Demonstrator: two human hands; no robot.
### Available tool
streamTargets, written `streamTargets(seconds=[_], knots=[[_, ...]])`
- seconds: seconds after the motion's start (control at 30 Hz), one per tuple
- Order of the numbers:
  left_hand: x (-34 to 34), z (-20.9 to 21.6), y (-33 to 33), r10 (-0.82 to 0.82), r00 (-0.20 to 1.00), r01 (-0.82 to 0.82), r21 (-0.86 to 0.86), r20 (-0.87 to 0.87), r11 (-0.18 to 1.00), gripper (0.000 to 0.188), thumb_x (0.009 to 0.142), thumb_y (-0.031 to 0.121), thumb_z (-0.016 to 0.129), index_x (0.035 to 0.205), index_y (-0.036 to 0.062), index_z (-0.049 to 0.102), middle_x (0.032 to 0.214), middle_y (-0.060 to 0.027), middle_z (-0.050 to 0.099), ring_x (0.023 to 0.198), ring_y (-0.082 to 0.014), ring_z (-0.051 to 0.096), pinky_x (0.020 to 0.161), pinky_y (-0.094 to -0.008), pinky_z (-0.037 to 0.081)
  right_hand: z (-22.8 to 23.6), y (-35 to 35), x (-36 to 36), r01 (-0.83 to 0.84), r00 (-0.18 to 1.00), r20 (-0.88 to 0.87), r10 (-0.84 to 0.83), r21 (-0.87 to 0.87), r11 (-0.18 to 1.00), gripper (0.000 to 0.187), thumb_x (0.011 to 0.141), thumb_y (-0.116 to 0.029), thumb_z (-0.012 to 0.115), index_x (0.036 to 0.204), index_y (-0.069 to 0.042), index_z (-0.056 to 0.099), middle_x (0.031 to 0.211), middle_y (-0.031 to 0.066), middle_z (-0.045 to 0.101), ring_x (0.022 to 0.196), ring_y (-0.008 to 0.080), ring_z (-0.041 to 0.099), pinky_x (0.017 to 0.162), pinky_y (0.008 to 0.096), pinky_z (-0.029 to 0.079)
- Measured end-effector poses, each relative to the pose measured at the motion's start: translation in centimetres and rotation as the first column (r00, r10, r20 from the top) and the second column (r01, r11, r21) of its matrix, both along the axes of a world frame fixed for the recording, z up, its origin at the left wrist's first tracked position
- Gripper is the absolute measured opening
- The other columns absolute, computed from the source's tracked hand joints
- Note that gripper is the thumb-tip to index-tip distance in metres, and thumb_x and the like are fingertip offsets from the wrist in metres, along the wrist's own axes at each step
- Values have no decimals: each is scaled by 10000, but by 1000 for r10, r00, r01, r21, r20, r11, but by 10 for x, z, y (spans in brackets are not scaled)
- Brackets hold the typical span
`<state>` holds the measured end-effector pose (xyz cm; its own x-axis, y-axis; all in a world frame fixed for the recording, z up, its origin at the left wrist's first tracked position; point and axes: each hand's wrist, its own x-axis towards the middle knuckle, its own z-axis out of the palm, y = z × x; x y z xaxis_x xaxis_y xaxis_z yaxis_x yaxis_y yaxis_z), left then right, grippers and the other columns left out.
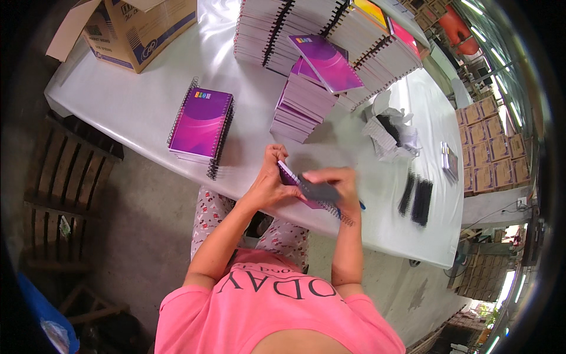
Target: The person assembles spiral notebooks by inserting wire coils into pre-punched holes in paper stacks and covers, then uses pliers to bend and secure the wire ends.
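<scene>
My left hand point(273, 180) grips a small purple notebook point(286, 172) on edge at the table's front edge, its fingers curled over the top. My right hand point(337, 184) is closed on a dark thing point(320, 191) against the notebook's edge; motion smears it and its kind is unclear. A dark spiral coil point(344, 219) sticks out past the notebook near my right wrist. Beyond my hands stands a stack of purple notebooks point(299, 109), with a loose purple cover point(327, 62) lying tilted on top. To the left lies a pile of coil-bound purple notebooks point(202, 124).
Tall rows of spiral-bound books point(306, 26) stand at the back of the white table point(135, 100). An open cardboard box point(138, 35) is at the far left. Right are crumpled paper with black coils point(389, 127), loose black coils point(421, 202) and a small packet point(449, 160).
</scene>
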<state>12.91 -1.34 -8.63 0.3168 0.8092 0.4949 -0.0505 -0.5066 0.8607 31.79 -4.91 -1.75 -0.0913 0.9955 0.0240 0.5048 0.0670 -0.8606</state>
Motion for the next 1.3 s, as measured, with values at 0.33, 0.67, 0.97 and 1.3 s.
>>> streamTargets(seconds=[0.33, 0.67, 0.97, 1.3], knots=[[2, 2, -1, -75, 996, 75, 15, -54, 997, 923, 491, 390, 903, 1042, 61, 239, 1045, -132, 287, 1002, -265, 357, 912, -349, 354, 13, 4, -15, 18, 995, -100, -19, -11, 1000, 281, 678, 93, 614, 909, -24, 722, 902, 107, 710, 826, 163, 668, 766, 258, 504], [-9, 0, -5, -77, 997, 76, -150, 4, 986, 498, 710, 214, 802, 971, -2, 437, 960, -99, 462, 915, -210, 460, 849, -311, 403, -8, -36, 54, 438, 788, 367, -495, 232, 869, 404, 764, -34, 619, 1166, -73, 610, 1230, 185, 556, 1118, 326, 543, 966, 386, 394], [-14, 59, -35, 236, 966, -177, -390, 107, 903, 212, 735, 109, 765, 920, 20, 713, 928, -89, 695, 874, -183, 602, 793, -284, 451, -48, -132, 3, 448, 568, 698, -436, 182, 875, 582, 935, -386, 483, 1415, -95, 333, 1392, 203, 342, 1246, 372, 366, 1044, 487, 268], [-26, 80, -40, 420, 908, -415, 142, -3, 898, 251, 677, 14, 758, 921, 54, 710, 850, -66, 684, 730, -196, 585, 621, -287, 434, 75, -102, -70, 114, 929, 304, -210, 305, 946, 453, 855, -288, 623, 1282, -160, 546, 1162, 161, 450, 1066, 304, 456, 961, 409, 317]])
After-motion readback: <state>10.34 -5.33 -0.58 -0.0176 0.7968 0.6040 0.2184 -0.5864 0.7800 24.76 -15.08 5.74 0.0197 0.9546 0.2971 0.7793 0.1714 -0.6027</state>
